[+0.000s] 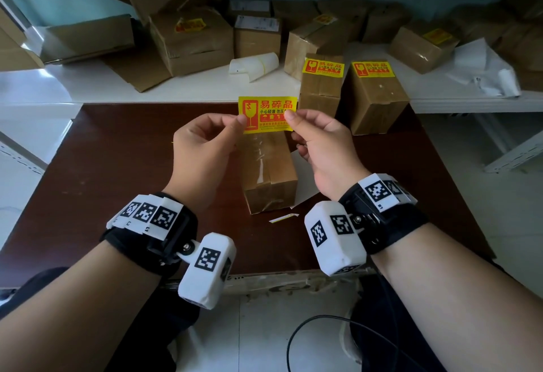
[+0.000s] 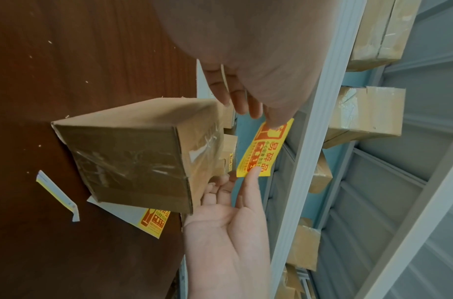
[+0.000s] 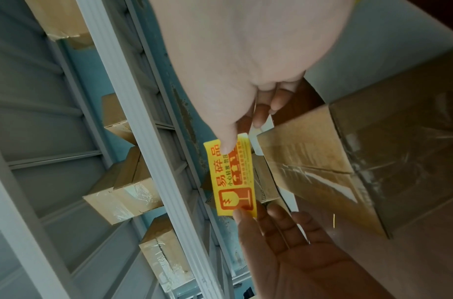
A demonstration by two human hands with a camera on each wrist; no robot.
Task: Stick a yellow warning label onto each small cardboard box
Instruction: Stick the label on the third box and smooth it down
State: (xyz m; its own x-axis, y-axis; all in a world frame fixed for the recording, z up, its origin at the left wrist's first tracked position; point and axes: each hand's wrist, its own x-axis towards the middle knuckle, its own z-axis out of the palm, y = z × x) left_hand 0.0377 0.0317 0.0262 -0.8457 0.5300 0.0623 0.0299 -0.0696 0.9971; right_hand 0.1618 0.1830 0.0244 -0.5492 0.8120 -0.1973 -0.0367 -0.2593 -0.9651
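Observation:
Both hands hold one yellow warning label [image 1: 266,114] stretched flat in the air above a small taped cardboard box [image 1: 269,171] that lies on the dark brown table [image 1: 117,166]. My left hand [image 1: 205,142] pinches the label's left edge. My right hand [image 1: 317,139] pinches its right edge. The same label [image 2: 265,149] hangs beside the box [image 2: 133,153] in the left wrist view, and the label [image 3: 232,176] shows between both hands in the right wrist view. The box's top bears no label.
Two labelled boxes [image 1: 321,86] [image 1: 376,95] stand at the table's far edge. Several more boxes [image 1: 191,39] crowd the white shelf behind, with a curled white backing roll [image 1: 254,66]. A label sheet [image 2: 151,220] pokes from under the near box; a backing strip [image 1: 283,218] lies in front.

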